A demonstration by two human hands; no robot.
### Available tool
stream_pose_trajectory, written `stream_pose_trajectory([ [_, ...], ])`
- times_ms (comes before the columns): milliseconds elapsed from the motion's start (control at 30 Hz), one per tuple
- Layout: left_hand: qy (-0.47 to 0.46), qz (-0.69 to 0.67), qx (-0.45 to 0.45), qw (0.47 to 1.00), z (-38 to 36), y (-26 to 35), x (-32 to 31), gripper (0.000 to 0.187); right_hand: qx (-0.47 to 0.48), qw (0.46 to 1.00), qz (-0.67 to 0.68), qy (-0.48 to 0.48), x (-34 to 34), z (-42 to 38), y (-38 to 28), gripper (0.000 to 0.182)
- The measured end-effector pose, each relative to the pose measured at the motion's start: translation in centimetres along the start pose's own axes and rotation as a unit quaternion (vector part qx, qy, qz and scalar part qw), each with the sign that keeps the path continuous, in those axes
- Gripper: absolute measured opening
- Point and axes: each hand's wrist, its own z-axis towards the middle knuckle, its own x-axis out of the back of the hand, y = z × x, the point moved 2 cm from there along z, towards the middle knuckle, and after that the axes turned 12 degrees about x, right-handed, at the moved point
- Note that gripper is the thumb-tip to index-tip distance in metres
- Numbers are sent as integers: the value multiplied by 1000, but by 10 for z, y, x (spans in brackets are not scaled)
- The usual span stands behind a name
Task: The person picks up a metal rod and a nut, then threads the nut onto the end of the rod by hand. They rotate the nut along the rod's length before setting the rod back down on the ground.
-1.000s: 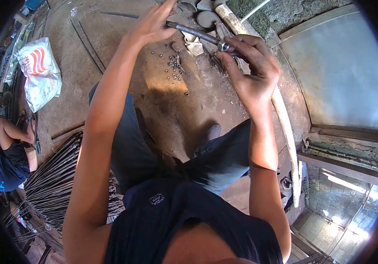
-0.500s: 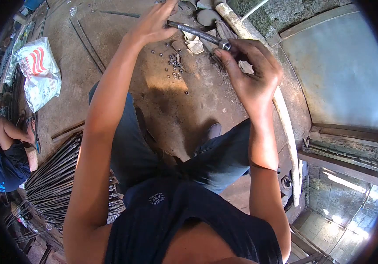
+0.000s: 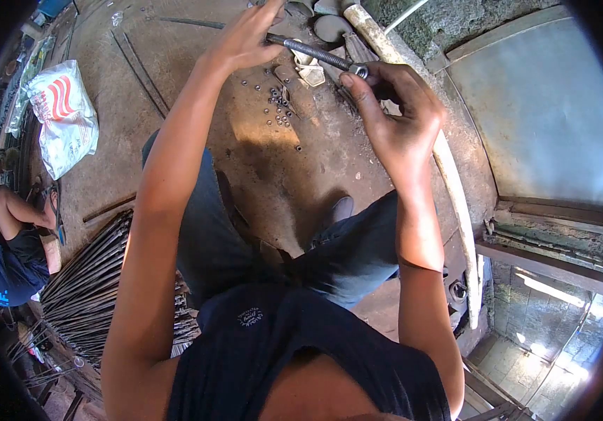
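My left hand point(image 3: 249, 38) is closed around a long dark rod point(image 3: 315, 53) near the top of the view. The rod's threaded end points right, toward my other hand. At that end sits a hex nut point(image 3: 359, 71), pinched between the thumb and fingers of my right hand point(image 3: 403, 95). Several small nuts point(image 3: 279, 105) lie scattered on the floor below the rod.
A white bag with red stripes point(image 3: 66, 116) lies at the left. Bundled dark rods point(image 3: 91, 274) are at lower left, near another person point(image 3: 14, 245). A pale pole point(image 3: 456, 189) runs along the right, beside a grey panel point(image 3: 540, 112).
My right hand has shifted slightly left and its fingers have turned around the nut. The nut now shows its end face more. My left hand stays about where it was.
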Motion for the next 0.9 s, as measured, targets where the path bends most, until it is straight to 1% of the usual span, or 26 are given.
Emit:
stream_pose_trajectory([
  [33, -10, 0, 7, 1000, 1, 0, 0, 105, 0, 1000, 0, 0, 0, -1, 0, 25],
  [67, -10, 0, 7, 1000, 2, -3, -2, 105, -55, 997, 45, -13, 0, -2, 4, 25],
  [100, 29, 19, -44, 998, 2, -2, -4, 104, -109, 990, 90, -27, 0, -4, 8, 24],
  [133, 68, 38, -95, 992, 1, -3, -4, 104, -109, 990, 90, -26, 0, -4, 10, 24],
  [167, 67, 38, -95, 992, 1, -5, -5, 104, -186, 960, 209, -17, -2, -5, 15, 24],
  [200, 46, 35, -55, 997, 1, -4, -5, 103, -259, 910, 324, -6, -4, -7, 20, 24],
  [233, 25, 31, -14, 999, 0, -4, -4, 103, -259, 910, 324, -6, -3, -7, 26, 24],
  [267, 25, 31, -14, 999, 0, -2, -3, 103, -291, 864, 411, 0, -3, -9, 33, 25],
  [300, 14, 34, 16, 999, 0, -1, -2, 104, -321, 808, 494, 6, -2, -10, 39, 26],
  [333, 4, 36, 46, 998, -1, -1, -2, 104, -338, 770, 542, 10, -2, -11, 43, 28],
  [367, 5, 35, 47, 998, -1, -3, -2, 104, -338, 770, 542, 9, -1, -11, 45, 28],
  [433, 31, 21, 4, 999, -1, -4, -1, 106, -354, 750, 558, 24, 0, -9, 45, 28],
  [567, 25, 26, 26, 999, -1, -6, -4, 106, -377, 747, 546, 38, 2, -9, 43, 28],
  [633, 23, 38, 29, 999, -2, -4, -1, 107, -346, 770, 533, 51, 1, -12, 44, 30],
  [667, 24, 39, 30, 999, -2, -3, 1, 107, -346, 770, 534, 50, 1, -12, 43, 30],
  [733, 0, 20, 39, 999, -1, 1, 4, 107, -307, 865, 395, 26, 3, -11, 36, 36],
  [767, 1, 20, 40, 999, -2, 1, 4, 107, -307, 865, 395, 25, 2, -11, 31, 36],
  [833, 18, 48, 41, 998, -4, 1, 3, 107, -231, 921, 311, 48, 1, -8, 19, 35],
  [867, 19, 48, 42, 998, -4, 1, 3, 107, -231, 921, 312, 48, 0, -8, 18, 35],
  [900, 19, 36, 41, 998, -4, 3, 3, 107, -163, 955, 246, 37, 0, -7, 15, 33],
])
